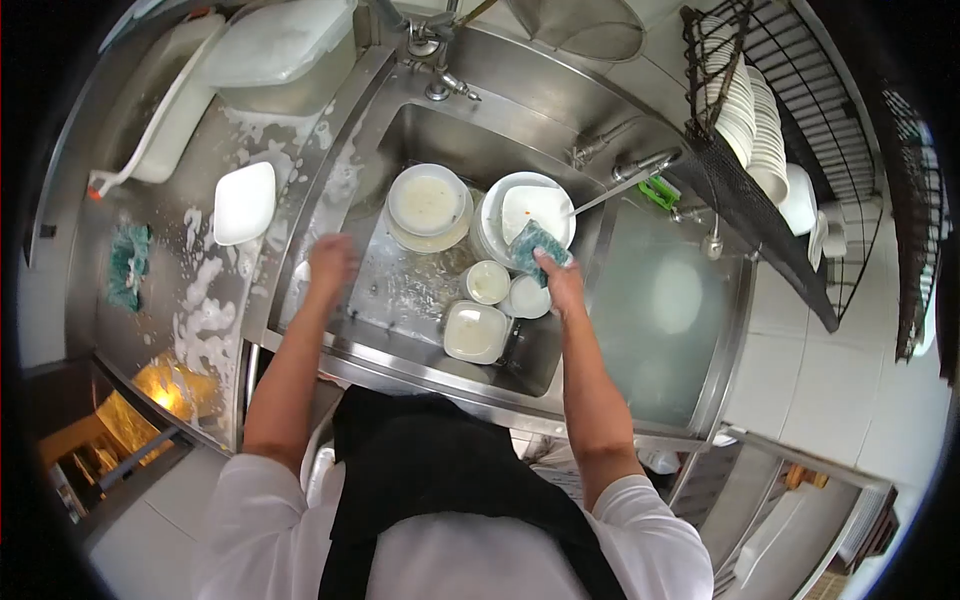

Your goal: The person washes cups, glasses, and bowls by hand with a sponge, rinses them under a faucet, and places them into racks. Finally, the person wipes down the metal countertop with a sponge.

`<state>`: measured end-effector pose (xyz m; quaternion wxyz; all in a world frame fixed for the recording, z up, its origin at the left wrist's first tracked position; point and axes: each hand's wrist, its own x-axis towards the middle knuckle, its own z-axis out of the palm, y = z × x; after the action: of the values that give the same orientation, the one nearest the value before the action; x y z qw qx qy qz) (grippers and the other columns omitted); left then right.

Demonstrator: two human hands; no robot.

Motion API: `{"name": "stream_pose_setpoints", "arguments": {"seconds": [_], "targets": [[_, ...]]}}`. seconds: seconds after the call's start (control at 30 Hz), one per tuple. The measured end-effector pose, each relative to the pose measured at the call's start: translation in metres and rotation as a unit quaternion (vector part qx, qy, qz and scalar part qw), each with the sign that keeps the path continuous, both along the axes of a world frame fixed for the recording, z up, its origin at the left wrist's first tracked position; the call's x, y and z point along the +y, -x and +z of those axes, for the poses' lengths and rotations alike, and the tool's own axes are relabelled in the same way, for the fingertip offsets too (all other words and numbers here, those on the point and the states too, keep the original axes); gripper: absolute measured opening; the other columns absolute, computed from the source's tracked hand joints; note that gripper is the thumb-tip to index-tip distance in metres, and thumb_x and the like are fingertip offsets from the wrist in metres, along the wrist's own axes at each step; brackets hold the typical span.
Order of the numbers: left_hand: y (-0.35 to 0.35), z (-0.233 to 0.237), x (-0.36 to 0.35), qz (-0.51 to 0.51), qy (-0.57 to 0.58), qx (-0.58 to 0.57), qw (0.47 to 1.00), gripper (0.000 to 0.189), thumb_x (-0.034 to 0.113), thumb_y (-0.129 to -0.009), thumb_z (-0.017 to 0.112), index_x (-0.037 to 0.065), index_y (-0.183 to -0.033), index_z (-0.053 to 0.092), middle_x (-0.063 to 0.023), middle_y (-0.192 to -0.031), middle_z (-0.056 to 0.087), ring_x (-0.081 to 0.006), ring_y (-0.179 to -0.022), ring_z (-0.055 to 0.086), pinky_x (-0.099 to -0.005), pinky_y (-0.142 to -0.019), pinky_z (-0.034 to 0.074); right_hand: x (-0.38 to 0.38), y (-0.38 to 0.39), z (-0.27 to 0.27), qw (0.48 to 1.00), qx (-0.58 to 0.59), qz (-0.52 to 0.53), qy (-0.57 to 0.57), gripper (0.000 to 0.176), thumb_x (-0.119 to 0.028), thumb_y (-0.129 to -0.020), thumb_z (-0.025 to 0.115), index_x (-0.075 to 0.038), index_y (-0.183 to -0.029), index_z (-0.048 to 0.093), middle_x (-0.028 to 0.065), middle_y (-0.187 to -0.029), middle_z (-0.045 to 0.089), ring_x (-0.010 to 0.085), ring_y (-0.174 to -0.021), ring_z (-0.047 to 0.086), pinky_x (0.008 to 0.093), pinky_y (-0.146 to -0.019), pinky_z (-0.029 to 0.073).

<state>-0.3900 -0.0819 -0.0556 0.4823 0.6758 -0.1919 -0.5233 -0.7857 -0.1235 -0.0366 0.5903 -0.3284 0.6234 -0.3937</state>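
Observation:
My right hand [562, 283] is closed on a green scouring sponge [537, 243], held over a white square dish [538, 211] that rests on stacked round bowls in the sink [400, 335]. Water from a thin spout runs down beside this dish. My left hand [334, 264], blurred by motion, is over the sink's left edge; its fingers cannot be made out. Between the hands stand a round bowl with cloudy liquid [427, 203], a small round bowl [488, 282], another small bowl [529, 297] and a square bowl [476, 332].
A white square dish [245, 203] and a second green scourer [128, 266] lie on the soapy left counter [165, 320]. Behind them is a plastic tub [285, 60]. On the right, a basin of cloudy water [650, 320] sits below a wire rack [765, 220] of stacked bowls.

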Motion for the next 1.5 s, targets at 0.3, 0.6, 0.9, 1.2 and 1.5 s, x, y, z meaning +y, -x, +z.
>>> {"name": "stream_pose_setpoints", "arguments": {"seconds": [0.3,0.6,0.9,1.2,1.5], "targets": [[0.228,-0.082,-0.118,-0.297,0.108,-0.238,0.918,0.023,0.010,-0.077,0.064,-0.001,-0.098,0.064,-0.0222,-0.104,0.066,-0.0391,-0.092,0.063,-0.0427,-0.087,0.052,-0.089,0.040,-0.055,0.949,0.277,0.124,0.084,0.043,-0.023,-0.087,0.070,0.002,-0.121,0.061,0.0148,-0.114,0.067,0.0255,-0.104,0.063,0.0345,-0.094,0.046],[0.262,-0.043,-0.129,-0.219,0.043,-0.380,0.898,0.032,0.006,-0.079,0.062,-0.004,-0.109,0.055,-0.0296,-0.105,0.063,-0.0444,-0.098,0.064,-0.0491,-0.088,0.051,-0.093,0.046,-0.090,0.946,0.293,0.118,0.070,0.051,-0.027,-0.089,0.068,0.002,-0.128,0.055,0.0224,-0.124,0.063,0.0334,-0.115,0.060,0.0376,-0.099,0.043],[0.252,-0.015,-0.143,-0.298,0.071,-0.433,0.848,0.027,0.003,-0.083,0.052,-0.005,-0.109,0.053,-0.0304,-0.102,0.065,-0.0456,-0.095,0.065,-0.0510,-0.083,0.052,-0.067,0.040,-0.050,0.950,0.272,0.061,0.138,0.044,-0.018,-0.092,0.065,0.002,-0.129,0.052,0.0147,-0.110,0.067,0.0260,-0.098,0.063,0.0348,-0.092,0.047],[0.206,-0.002,-0.070,-0.191,-0.002,0.018,0.981,0.038,0.007,-0.073,0.053,-0.002,-0.109,0.063,-0.0225,-0.098,0.067,-0.0292,-0.075,0.070,-0.0386,-0.053,0.056,-0.025,-0.018,0.015,0.873,0.368,0.132,0.291,0.070,-0.019,-0.083,0.071,-0.004,-0.143,0.040,0.0248,-0.134,0.052,0.0403,-0.122,0.051,0.0443,-0.104,0.040],[0.130,0.051,-0.014,-0.200,-0.068,-0.070,0.975,0.051,0.001,-0.074,0.051,-0.003,-0.125,0.052,-0.0194,-0.102,0.064,-0.0309,-0.078,0.069,-0.0354,-0.046,0.059,0.026,-0.101,-0.016,0.793,0.396,0.385,0.257,0.044,-0.013,-0.083,0.064,-0.009,-0.126,0.062,0.0214,-0.120,0.061,0.0427,-0.113,0.055,0.0445,-0.100,0.042]]}}
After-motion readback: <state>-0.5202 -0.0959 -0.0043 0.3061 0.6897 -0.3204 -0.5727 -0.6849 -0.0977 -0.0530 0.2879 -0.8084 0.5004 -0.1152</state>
